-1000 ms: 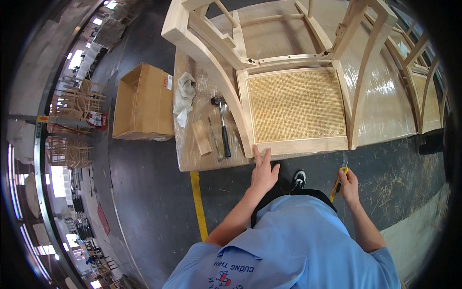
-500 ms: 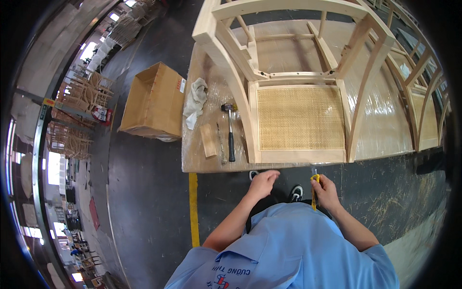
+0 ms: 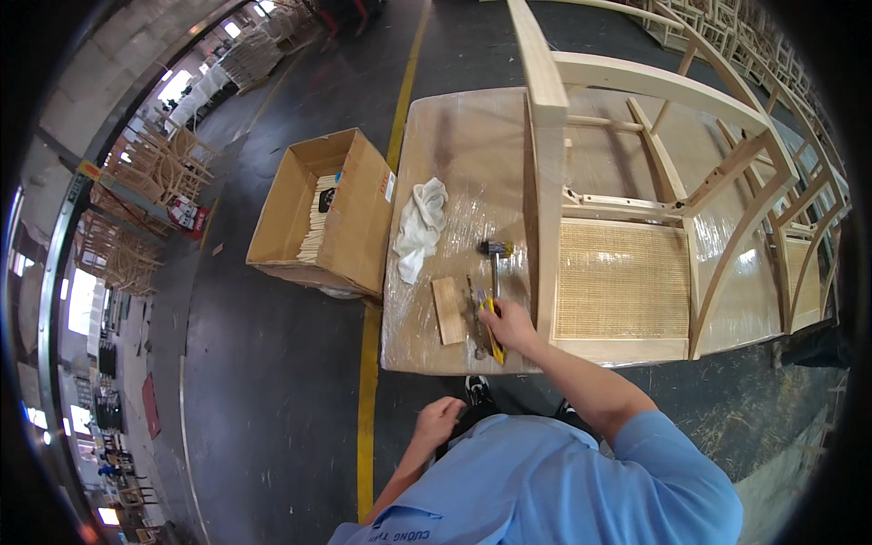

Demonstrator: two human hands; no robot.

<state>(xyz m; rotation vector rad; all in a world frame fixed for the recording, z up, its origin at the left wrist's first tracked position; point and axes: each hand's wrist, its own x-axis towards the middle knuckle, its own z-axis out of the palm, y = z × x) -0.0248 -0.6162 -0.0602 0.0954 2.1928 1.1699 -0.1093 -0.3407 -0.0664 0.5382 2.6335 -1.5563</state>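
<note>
My right hand [image 3: 510, 327] reaches over the wrapped tabletop, its fingers closed on a slim yellow-handled tool [image 3: 497, 345]. Right behind that hand lies a hammer [image 3: 496, 248]; its head and part of the shaft show, and its grip is largely hidden. A thin metal rod [image 3: 473, 304] rests just left of the tool. Near my body, short of the table edge, my left hand [image 3: 439, 420] hangs with fingers loosely curled and nothing visible in them. To the right of my right hand stands a pale wooden chair frame [image 3: 627, 347] with a woven cane panel [image 3: 622, 282].
A small wooden block [image 3: 448, 311] and a white cloth [image 3: 421, 227] lie on the film-wrapped table [image 3: 409, 350]. Left of it stands an open cardboard box [image 3: 359, 213] holding pale wooden pieces. More chair frames [image 3: 799, 263] stand at the right. A yellow line [image 3: 367, 418] crosses the floor.
My right hand has carried the yellow-handled tool from beside my body forward and left onto the table by the hammer. My left hand has drawn back and down. The view has shifted left.
</note>
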